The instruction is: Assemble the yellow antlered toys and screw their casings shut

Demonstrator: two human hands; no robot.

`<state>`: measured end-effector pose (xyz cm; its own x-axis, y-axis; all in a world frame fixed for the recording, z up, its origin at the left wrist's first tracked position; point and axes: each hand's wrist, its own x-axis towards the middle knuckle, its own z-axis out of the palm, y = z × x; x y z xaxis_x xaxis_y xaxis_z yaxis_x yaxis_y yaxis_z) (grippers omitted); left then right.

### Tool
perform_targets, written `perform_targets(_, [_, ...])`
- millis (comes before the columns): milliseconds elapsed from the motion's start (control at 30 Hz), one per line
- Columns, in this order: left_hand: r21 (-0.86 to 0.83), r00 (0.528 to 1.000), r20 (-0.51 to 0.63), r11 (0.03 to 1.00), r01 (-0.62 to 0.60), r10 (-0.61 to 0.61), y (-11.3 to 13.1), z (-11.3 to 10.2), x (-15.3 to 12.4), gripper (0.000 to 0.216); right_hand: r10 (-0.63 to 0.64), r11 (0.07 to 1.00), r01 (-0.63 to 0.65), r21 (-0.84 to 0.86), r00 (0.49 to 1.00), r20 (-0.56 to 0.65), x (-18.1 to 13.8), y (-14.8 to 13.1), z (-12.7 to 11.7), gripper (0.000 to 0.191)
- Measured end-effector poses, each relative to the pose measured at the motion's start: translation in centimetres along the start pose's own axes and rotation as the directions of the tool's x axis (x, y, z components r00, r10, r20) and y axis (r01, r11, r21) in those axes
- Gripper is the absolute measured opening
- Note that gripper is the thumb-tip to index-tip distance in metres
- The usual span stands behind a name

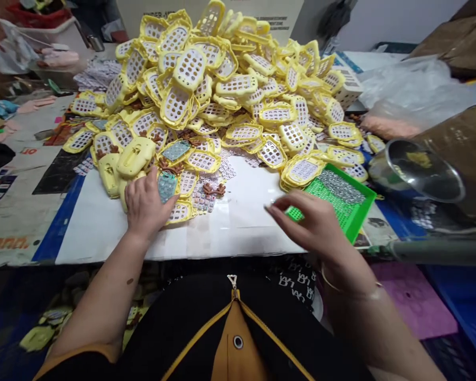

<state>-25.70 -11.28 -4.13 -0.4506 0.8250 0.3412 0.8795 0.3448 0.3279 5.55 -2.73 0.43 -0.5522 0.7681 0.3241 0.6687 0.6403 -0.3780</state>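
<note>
A big heap of yellow plastic toy-phone shells (pixel 222 90) with white keypad faces covers the far half of a white board (pixel 230 222). My left hand (pixel 145 203) rests on the heap's near edge, its fingers curled over a teal rubber keypad (pixel 167 185) lying on a yellow shell (pixel 180 211). My right hand (pixel 313 222) hovers over the board beside a green tray (pixel 357 209), fingers pinched together; what they pinch is too small to make out. The tray holds a sheet of small grey parts (pixel 341 186).
A shiny metal bowl (pixel 416 169) and a brown bag stand at the right, clear plastic bags (pixel 412 90) behind them. Loose brown bits (pixel 213 188) and small keypad sheets lie at the heap's foot. A cardboard box is at the back; clutter crowds the left.
</note>
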Motion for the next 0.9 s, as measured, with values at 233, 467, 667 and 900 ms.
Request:
perform_targets(233, [-0.568,0.959,-0.121,0.810,0.146,-0.257,0.3,-0.8,1.0,0.095,0.282,0.717,-0.195,-0.669,0.959,0.023,4.9,6.0,3.0,0.028])
perform_targets(467, [-0.842,0.777,0.537,-0.148,0.519,-0.329,3.0,-2.5,1.7,0.045,0.230,0.781,-0.231,-0.579,0.970,-0.077,3.9,6.7,2.2,0.036])
perform_targets(667, [-0.593,0.634,0.772,-0.393,0.703,-0.031,8.6,0.0,-1.7,0.047,-0.063,0.993,0.060,-0.104,0.998,-0.026,0.0,3.5,3.5,0.030])
perform_targets(900, [-0.526,0.624,0.758,-0.387,0.757,0.190,11.1,1.2,-3.9,0.051,-0.355,0.866,0.314,0.390,0.934,0.038,-3.6,1.5,5.5,0.035])
